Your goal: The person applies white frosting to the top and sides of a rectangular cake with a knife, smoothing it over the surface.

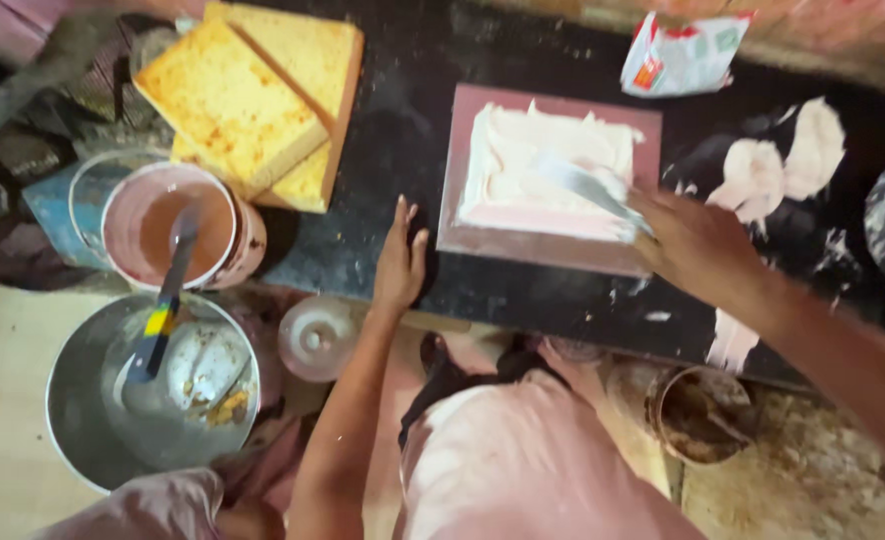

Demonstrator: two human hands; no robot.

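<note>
Our left hand (400, 262) lies spread on the table (403, 130) while our right hand (698, 245) grips the spatula (588, 185), which we think may gouge the soft white cream on the cake (543, 165).

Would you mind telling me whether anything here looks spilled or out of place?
Yes: white cream smears lie on the dark counter right of the frosted cake, and more runs over its front edge. The stacked sponge slabs also sit askew.
</note>
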